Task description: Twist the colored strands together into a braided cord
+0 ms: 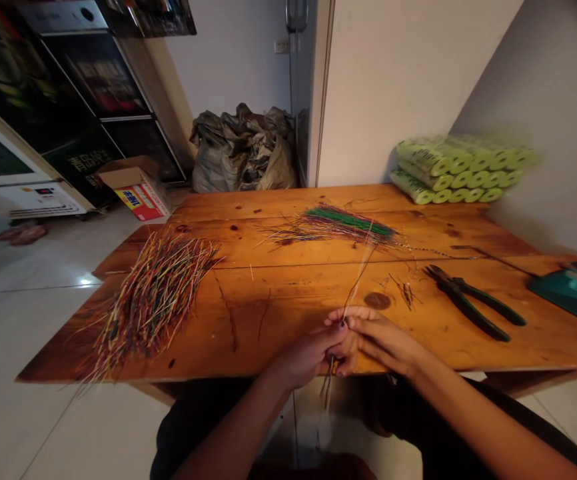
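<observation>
At the table's near edge, my left hand (pixel 313 353) and my right hand (pixel 381 337) meet with fingertips pinched together. Between them runs a small bundle of thin wires (pixel 355 283), rising away over the table and with loose ends hanging below my left hand. Both hands are closed on it; the exact point of the grip is hidden by the fingers. Beyond my hands lies a bundle of green and purple wires (pixel 348 220). To the left spreads a large heap of multicoloured wires (pixel 161 287), some ends reaching past the table edge.
On the right lie pliers (pixel 461 297) with dark handles and a teal power tool (pixel 568 293) with a long thin rod. Short wire scraps (pixel 406 293) sit near the pliers. Green-wrapped rolls (pixel 458 170) are stacked at the back right. Sacks (pixel 243 150) and a cardboard box (pixel 141 190) stand beyond the table.
</observation>
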Available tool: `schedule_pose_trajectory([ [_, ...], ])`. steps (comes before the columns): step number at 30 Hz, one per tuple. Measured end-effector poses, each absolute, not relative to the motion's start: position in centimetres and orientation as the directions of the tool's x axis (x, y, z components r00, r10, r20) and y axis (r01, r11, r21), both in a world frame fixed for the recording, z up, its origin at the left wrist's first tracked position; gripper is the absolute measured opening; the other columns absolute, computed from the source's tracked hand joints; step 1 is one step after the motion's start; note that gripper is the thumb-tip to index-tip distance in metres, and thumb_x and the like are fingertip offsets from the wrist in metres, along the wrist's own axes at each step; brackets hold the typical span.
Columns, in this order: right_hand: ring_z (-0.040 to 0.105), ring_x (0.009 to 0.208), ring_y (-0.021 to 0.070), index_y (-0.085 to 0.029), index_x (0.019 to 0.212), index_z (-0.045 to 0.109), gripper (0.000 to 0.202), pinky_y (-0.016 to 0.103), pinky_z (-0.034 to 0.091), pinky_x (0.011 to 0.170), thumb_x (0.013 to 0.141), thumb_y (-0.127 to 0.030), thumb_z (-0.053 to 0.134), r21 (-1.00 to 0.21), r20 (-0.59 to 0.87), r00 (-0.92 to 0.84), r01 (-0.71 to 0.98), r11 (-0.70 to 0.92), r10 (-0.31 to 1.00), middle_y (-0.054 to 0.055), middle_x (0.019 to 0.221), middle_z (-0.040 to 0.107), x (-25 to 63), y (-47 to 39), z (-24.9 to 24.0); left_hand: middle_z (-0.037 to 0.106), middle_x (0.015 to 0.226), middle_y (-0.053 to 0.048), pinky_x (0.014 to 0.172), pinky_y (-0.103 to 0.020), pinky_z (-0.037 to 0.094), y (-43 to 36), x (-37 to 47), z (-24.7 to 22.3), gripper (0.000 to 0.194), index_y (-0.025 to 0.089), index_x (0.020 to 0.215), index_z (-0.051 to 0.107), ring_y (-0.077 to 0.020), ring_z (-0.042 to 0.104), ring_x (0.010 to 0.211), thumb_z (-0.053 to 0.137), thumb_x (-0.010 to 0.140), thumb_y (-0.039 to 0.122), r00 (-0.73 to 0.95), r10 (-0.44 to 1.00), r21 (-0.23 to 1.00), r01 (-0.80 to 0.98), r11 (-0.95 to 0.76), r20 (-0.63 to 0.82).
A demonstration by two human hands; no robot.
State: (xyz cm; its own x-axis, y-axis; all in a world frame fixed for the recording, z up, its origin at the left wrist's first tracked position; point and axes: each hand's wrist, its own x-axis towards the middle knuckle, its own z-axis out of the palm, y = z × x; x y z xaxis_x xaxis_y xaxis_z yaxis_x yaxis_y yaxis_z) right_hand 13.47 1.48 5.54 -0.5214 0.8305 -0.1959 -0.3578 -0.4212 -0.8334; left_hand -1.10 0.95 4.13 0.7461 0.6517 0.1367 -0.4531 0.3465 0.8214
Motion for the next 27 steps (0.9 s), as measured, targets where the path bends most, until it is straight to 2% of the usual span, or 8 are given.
schedule_pose_trajectory([
  [4, 0.063, 0.079, 0.0114, -0.021, 0.083, 0.070, 0.019, 0.023, 0.047, 0.077, 0.067, -0.030, 0.071, -0.805, -0.156, -0.534, -0.419, -0.420, 0.831, 0.002, 0.086, 0.070, 13.1, 1.2, 5.1, 0.026, 0.050, 0.007, 0.041, -0.023, 0.022, 0.9, -0.9, 3.9, 0.037, 0.018, 0.055, 0.031, -0.0054, 0.032, 0.039, 0.039, 0.086, 0.037, 0.728, 0.672, 0.777, -0.499, 0.383, 0.136],
  [10, 0.063, 0.071, 0.0098, -0.018, 0.075, 0.069, 0.012, 0.020, 0.048, 0.070, 0.067, -0.027, 0.071, -0.834, -0.154, -0.424, -0.428, -0.347, 0.893, 0.001, 0.077, 0.070, 12.5, 1.3, 5.3, 0.022, 0.049, 0.008, 0.043, -0.021, 0.021, 0.9, -0.7, 4.1, 0.029, 0.017, 0.062, 0.038, -0.0059, 0.020, 0.042, 0.045, 0.084, 0.035, 0.660, 0.742, 0.716, -0.575, 0.396, 0.120],
  [14, 0.063, 0.071, 0.0117, -0.018, 0.085, 0.068, 0.017, 0.021, 0.050, 0.065, 0.070, -0.026, 0.068, -0.834, -0.137, -0.427, -0.437, -0.337, 0.894, 0.003, 0.081, 0.069, 12.3, 1.3, 5.0, 0.022, 0.051, 0.007, 0.044, -0.021, 0.021, 1.0, -0.4, 4.1, 0.035, 0.017, 0.057, 0.034, -0.0063, 0.019, 0.045, 0.045, 0.084, 0.037, 0.563, 0.823, 0.731, -0.594, 0.337, 0.078],
  [19, 0.060, 0.051, 0.0109, -0.015, 0.080, 0.065, 0.017, 0.021, 0.050, 0.048, 0.076, -0.031, 0.061, -0.818, -0.150, -0.358, -0.479, -0.319, 0.922, 0.001, 0.062, 0.066, 11.6, 0.9, 4.1, 0.024, 0.052, 0.007, 0.045, -0.021, 0.022, 1.1, 0.5, 3.4, 0.038, 0.018, 0.055, 0.031, -0.0060, 0.021, 0.044, 0.045, 0.083, 0.041, 0.487, 0.873, 0.788, -0.544, 0.288, 0.018],
  [21, 0.058, 0.047, 0.0106, -0.015, 0.080, 0.064, 0.020, 0.021, 0.049, 0.044, 0.075, -0.034, 0.061, -0.805, -0.167, -0.337, -0.496, -0.325, 0.927, 0.001, 0.059, 0.064, 11.4, 0.8, 4.0, 0.024, 0.052, 0.007, 0.045, -0.021, 0.023, 1.0, 0.5, 3.2, 0.042, 0.019, 0.054, 0.029, -0.0060, 0.023, 0.044, 0.044, 0.082, 0.045, 0.485, 0.875, 0.820, -0.502, 0.276, 0.002],
  [23, 0.057, 0.045, 0.0111, -0.015, 0.080, 0.063, 0.021, 0.022, 0.047, 0.042, 0.076, -0.035, 0.061, -0.812, -0.158, -0.341, -0.490, -0.319, 0.927, 0.000, 0.057, 0.063, 11.5, 0.8, 4.0, 0.029, 0.050, 0.006, 0.048, -0.022, 0.028, 1.1, 0.2, 3.3, 0.044, 0.018, 0.052, 0.031, -0.0068, 0.029, 0.044, 0.040, 0.083, 0.049, 0.522, 0.853, 0.890, -0.385, 0.245, -0.009],
  [25, 0.055, 0.045, 0.0105, -0.016, 0.077, 0.062, 0.020, 0.022, 0.045, 0.044, 0.077, -0.036, 0.059, -0.834, -0.128, -0.345, -0.469, -0.289, 0.930, -0.001, 0.057, 0.062, 12.0, 0.9, 4.2, 0.041, 0.050, 0.003, 0.055, -0.024, 0.033, 1.2, -0.6, 3.7, 0.046, 0.017, 0.052, 0.041, -0.0092, 0.040, 0.049, 0.034, 0.085, 0.049, 0.559, 0.828, 0.966, -0.197, 0.166, -0.028],
  [27, 0.055, 0.051, 0.0096, -0.016, 0.074, 0.062, 0.018, 0.022, 0.044, 0.052, 0.078, -0.034, 0.058, -0.866, -0.104, -0.311, -0.440, -0.240, 0.945, 0.000, 0.062, 0.062, 12.5, 1.2, 4.5, 0.053, 0.057, -0.001, 0.062, -0.025, 0.037, 1.5, -1.7, 4.3, 0.045, 0.015, 0.058, 0.054, -0.0119, 0.048, 0.058, 0.035, 0.086, 0.046, 0.518, 0.855, 0.998, -0.040, 0.056, -0.027],
])
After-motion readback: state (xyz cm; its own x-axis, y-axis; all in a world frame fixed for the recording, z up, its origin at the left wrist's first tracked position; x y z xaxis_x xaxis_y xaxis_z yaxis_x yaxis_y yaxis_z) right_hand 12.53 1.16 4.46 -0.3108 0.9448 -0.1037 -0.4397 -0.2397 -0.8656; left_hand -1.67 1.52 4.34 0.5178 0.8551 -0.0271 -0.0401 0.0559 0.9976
